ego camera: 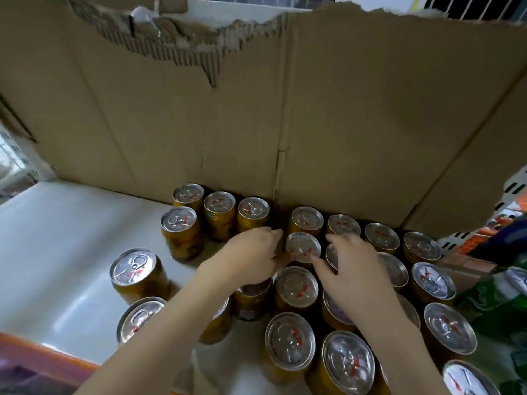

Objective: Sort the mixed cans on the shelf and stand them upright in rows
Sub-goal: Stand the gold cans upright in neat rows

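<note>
Round gold cans (290, 340) with silver pull-tab lids stand upright on the glossy white shelf (57, 238). Among them, the left hand (251, 258) and right hand (352, 269) flank one can (303, 247), fingers loosely spread, touching its sides. Behind it, more cans line the torn corrugated cardboard (256, 109).

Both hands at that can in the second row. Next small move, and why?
Probably slide the can back toward its neighbour at the cardboard. The left hand and right hand flank it, and it stands upright, slightly left of that column.
</note>
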Tool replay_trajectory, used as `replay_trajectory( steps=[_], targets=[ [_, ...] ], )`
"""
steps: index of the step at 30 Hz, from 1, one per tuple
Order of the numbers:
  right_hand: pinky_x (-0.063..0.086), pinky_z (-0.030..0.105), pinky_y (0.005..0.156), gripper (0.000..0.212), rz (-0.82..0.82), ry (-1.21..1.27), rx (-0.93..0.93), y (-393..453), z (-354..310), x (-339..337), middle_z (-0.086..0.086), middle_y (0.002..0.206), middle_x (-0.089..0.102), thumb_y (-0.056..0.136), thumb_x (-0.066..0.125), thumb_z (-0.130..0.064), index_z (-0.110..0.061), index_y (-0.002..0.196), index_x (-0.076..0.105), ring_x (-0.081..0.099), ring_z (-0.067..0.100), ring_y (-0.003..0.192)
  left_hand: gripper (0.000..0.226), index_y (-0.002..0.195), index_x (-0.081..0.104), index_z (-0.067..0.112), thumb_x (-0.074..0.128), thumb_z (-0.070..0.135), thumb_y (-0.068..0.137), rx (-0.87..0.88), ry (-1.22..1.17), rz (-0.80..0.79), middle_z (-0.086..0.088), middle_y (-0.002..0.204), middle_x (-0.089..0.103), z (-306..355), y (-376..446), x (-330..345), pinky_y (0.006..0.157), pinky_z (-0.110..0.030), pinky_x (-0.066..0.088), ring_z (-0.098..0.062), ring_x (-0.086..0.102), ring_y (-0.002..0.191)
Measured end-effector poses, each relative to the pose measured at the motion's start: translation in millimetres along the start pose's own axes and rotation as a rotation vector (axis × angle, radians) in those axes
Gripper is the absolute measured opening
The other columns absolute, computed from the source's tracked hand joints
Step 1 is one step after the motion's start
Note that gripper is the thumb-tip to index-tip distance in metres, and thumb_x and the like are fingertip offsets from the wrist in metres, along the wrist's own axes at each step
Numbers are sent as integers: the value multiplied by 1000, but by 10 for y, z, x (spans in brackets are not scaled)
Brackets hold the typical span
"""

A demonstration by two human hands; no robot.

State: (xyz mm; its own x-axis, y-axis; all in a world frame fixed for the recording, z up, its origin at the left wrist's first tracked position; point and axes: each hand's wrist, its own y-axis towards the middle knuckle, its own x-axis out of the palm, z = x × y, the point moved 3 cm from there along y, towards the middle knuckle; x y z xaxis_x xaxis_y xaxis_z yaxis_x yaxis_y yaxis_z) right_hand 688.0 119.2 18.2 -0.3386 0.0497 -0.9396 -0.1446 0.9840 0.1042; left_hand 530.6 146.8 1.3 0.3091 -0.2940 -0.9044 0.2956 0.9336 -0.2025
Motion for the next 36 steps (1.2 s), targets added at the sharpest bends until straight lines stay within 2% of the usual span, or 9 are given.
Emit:
replay_trajectory(
  steps=[5, 9, 13, 16, 20, 25, 30, 33, 36],
  targets=[
    [37, 28, 96, 44, 45, 25, -54, 53, -326, 68, -2, 128, 49, 91, 51, -39, -22, 131, 48, 41, 15, 120, 41, 129, 49, 26, 53, 40, 90, 23, 33, 66, -1, 122, 54, -426, -238, -223, 87, -37, 50, -22, 55, 106],
    [39, 31, 98, 47, -19, -13, -81, 305, -690, 202, 0, 132, 46, 92, 50, -40, -20, 134, 45, 40, 17, 123, 39, 124, 55, 20, 58, 37, 88, 89, 117, 232, -3, 119, 57, -833, -299, -575, 85, -28, 42, -24, 53, 108],
    [39, 34, 94, 45, -72, -108, -66, 663, -964, 303, 5, 126, 46, 91, 51, -38, -18, 131, 44, 42, 23, 119, 33, 118, 56, 18, 54, 35, 89, 100, 217, 284, -5, 111, 53, -1084, -176, -812, 83, -31, 42, -25, 52, 104],
    [41, 38, 92, 51, -114, -155, -14, 868, -1062, 389, 9, 127, 43, 88, 55, -38, -18, 132, 38, 43, 29, 118, 41, 124, 50, 18, 55, 38, 88, 131, 298, 256, -5, 117, 48, -1134, -31, -875, 84, -30, 41, -24, 47, 108],
    [44, 39, 90, 62, -178, -186, 37, 975, -1105, 553, 11, 126, 43, 84, 61, -40, -16, 134, 33, 47, 30, 115, 70, 131, 41, 16, 56, 61, 80, 90, 481, 92, -8, 124, 47, -1137, 201, -812, 94, -35, 37, -27, 42, 115],
    [42, 30, 86, 65, -132, -45, 79, 967, -1089, 580, 9, 124, 49, 79, 69, -35, -14, 132, 37, 50, 24, 112, 71, 123, 47, 17, 51, 71, 77, 90, 586, 102, -5, 118, 56, -1157, 364, -738, 100, -37, 32, -26, 45, 114],
    [47, 38, 86, 61, -118, -119, 82, 973, -982, 365, 5, 116, 56, 70, 73, -44, -17, 120, 51, 54, 25, 104, 45, 116, 55, 16, 63, 45, 83, 320, 417, 41, -4, 113, 57, -1129, 386, -709, 83, -31, 43, -22, 51, 101],
    [47, 39, 88, 68, -116, -92, 85, 990, -922, 260, 5, 117, 56, 68, 76, -46, -17, 124, 50, 54, 25, 106, 40, 125, 53, 9, 59, 15, 86, 401, 374, -56, -7, 126, 46, -1034, 413, -671, 88, -34, 48, -24, 51, 106],
    [45, 38, 89, 61, -135, -113, 55, 965, -879, 333, 6, 117, 53, 71, 74, -35, -15, 123, 50, 51, 25, 108, 48, 133, 47, 7, 52, 2, 85, 400, 406, -88, -9, 137, 38, -949, 399, -653, 95, -37, 46, -27, 48, 116]
  ],
)
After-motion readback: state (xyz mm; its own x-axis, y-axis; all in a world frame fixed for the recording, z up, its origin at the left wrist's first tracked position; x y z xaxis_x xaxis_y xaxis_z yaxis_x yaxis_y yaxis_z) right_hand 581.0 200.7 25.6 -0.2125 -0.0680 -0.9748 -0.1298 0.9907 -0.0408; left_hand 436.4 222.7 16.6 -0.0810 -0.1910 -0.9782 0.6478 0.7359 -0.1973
